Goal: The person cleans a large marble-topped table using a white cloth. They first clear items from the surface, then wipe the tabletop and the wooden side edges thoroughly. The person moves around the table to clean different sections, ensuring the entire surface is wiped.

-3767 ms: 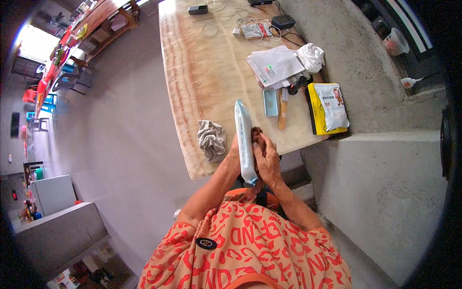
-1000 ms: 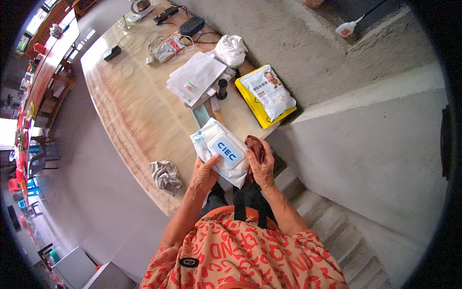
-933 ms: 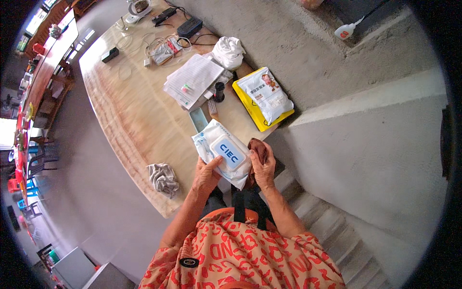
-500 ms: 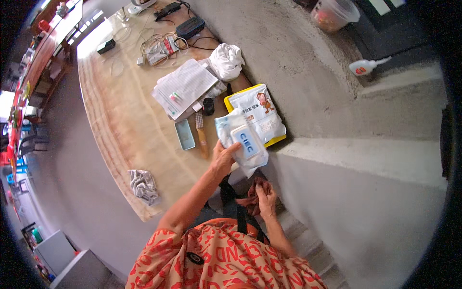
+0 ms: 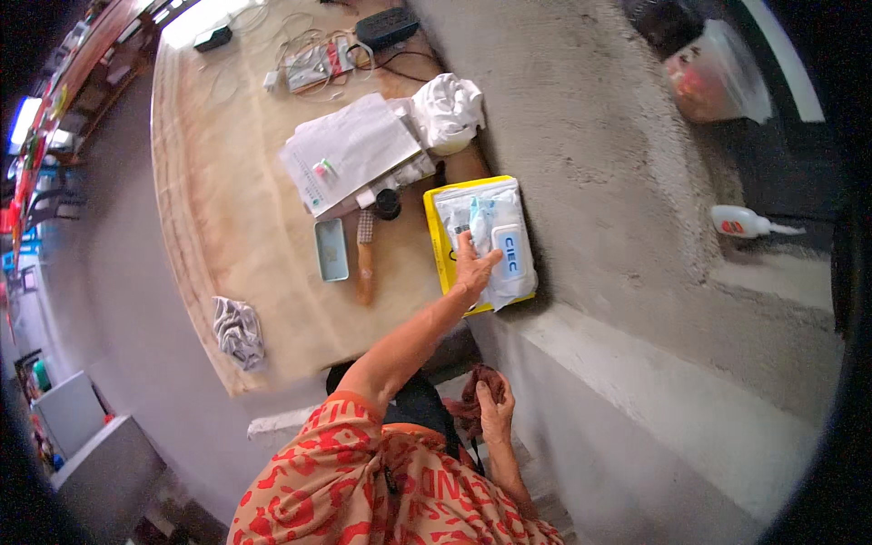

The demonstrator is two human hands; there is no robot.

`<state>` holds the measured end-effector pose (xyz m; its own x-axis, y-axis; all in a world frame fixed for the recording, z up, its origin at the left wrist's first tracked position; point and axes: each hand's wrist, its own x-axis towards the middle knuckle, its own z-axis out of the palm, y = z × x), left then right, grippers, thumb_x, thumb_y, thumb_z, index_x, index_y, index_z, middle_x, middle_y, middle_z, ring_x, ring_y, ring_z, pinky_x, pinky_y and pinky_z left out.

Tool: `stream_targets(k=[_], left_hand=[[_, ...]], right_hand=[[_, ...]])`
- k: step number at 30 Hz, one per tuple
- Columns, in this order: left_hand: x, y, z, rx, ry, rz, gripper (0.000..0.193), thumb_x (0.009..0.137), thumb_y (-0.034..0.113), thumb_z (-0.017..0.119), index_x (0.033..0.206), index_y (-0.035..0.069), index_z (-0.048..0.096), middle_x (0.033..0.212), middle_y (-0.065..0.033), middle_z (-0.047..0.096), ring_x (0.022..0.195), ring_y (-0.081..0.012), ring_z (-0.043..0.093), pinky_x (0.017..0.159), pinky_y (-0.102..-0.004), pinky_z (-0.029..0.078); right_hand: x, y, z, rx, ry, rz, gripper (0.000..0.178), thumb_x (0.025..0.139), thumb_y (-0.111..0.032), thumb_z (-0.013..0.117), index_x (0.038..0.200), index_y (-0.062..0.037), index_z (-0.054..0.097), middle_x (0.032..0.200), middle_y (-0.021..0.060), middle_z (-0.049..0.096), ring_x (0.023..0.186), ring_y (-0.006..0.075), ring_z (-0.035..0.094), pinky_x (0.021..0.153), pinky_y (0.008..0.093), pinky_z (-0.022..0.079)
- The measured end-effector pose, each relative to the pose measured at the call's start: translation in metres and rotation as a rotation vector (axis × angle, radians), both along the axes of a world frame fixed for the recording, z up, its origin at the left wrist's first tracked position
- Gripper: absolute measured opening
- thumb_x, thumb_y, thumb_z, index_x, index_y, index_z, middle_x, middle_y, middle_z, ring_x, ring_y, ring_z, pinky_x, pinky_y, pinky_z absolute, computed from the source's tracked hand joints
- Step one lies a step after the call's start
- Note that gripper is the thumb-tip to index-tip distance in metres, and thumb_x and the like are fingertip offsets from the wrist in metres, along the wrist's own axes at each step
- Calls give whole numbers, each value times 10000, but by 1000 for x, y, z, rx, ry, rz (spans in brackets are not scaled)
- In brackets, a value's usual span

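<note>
A white and blue pack of wet wipes [image 5: 510, 254] lies on top of a yellow and white plastic bag [image 5: 440, 238] at the table's right edge. My left hand [image 5: 473, 269] reaches across and rests on the wipes pack, its thumb and forefinger spread apart and the other fingers partly hidden. Low in front of my body, my right hand [image 5: 495, 409] is closed around a crumpled dark brown cloth [image 5: 468, 407].
Left of the bag lie a brush with a wooden handle [image 5: 365, 272], a shallow blue-green tray [image 5: 331, 250], a black round lid [image 5: 388, 204] and papers [image 5: 350, 150]. A white bundle [image 5: 449, 111], cables [image 5: 313, 64] and a grey rag [image 5: 238, 333] are also on the table [image 5: 272, 263].
My left hand has carried the wipes pack forward and right onto the yellow and white bag, and its fingers have spread. My right hand keeps the brown cloth. The view has shifted.
</note>
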<state>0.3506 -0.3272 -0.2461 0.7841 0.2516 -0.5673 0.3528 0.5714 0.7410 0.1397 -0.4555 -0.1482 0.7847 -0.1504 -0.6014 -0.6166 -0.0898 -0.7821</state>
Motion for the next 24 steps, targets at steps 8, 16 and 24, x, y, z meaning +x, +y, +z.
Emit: stream_targets(k=[8, 16, 24], left_hand=[[-11, -12, -40, 1025, -60, 97, 791, 709, 190, 785, 1322, -30, 336, 1239, -238, 454, 1183, -381, 435, 1014, -423, 354], [-49, 42, -1, 880, -38, -100, 592, 741, 126, 729, 1236, 21, 421, 1136, -204, 481, 1039, -383, 492, 891, -419, 428], [-229, 159, -56, 1113, 382, 71, 370, 798, 118, 675, 1106, 10, 502, 1032, -163, 511, 949, -314, 534, 846, -403, 447]], right_hand=[[10, 11, 3, -17, 44, 127, 307, 896, -188, 639, 1139, -17, 561, 931, 29, 614, 815, 135, 566, 747, 272, 483], [19, 34, 3, -6, 85, 229, 404, 896, -198, 632, 1222, 7, 509, 1100, 81, 582, 958, 182, 548, 852, 320, 461], [6, 85, -7, 45, 24, 397, 345, 884, -164, 640, 1180, -10, 553, 1038, 36, 614, 924, 126, 571, 848, 274, 463]])
